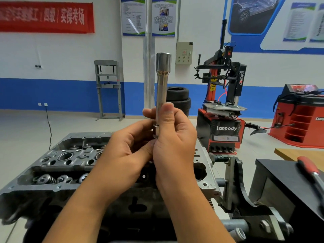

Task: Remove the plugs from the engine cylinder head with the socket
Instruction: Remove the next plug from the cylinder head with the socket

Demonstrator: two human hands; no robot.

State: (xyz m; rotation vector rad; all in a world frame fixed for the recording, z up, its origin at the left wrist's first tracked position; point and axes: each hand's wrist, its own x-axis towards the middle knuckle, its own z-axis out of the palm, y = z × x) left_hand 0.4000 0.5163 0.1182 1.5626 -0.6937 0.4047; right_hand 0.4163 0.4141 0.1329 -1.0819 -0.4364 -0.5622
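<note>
A long chrome socket [162, 81] stands upright in mid-air above the engine cylinder head [57, 160], its wide open end pointing up. My right hand [173, 142] grips the socket's lower shaft, thumb pressed along the front. My left hand [128, 153] holds the socket's bottom end with its fingertips, just under the right thumb. The grey cylinder head sits on a stand below both hands, with valve springs [47, 178] and round bores showing on its left half. My hands and forearms hide its middle. No plug is visible.
A black bench [280, 181] at the right carries a red-handled tool [310, 171]. The engine stand's bracket [235, 181] sits between bench and head. Behind stand a red tyre changer [226, 109], stacked tyres [178, 97], a grey press frame [108, 88] and a red cabinet [301, 116].
</note>
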